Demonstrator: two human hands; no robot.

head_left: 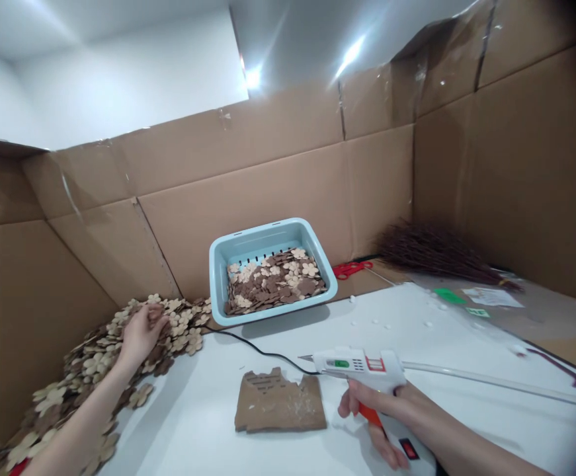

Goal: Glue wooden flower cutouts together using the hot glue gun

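My left hand (pixel 141 334) is at a heap of flower-shaped cutouts (pixel 181 320) in beige and brown. Its fingers are curled in a pinch among them; what lies between the fingertips is hard to make out. A white hot glue gun (pixel 360 367) with an orange trigger rests in my right hand (pixel 374 410), its nozzle pointing left. From its back runs a long whitish glue stick (pixel 496 380). Below and left of the nozzle, a torn piece of cardboard (pixel 281 406) with dried glue marks lies on the white tabletop (pixel 193 403).
A light blue basket (pixel 274 318) holding many flower cutouts stands at the back. Red-handled scissors (pixel 351 269) lie beside it. Dark thin twigs (pixel 436 254) are bundled at the back right, near a green paper (pixel 449 295). A black cord (pixel 255 347) crosses the table. Cardboard walls (pixel 268 172) surround everything.
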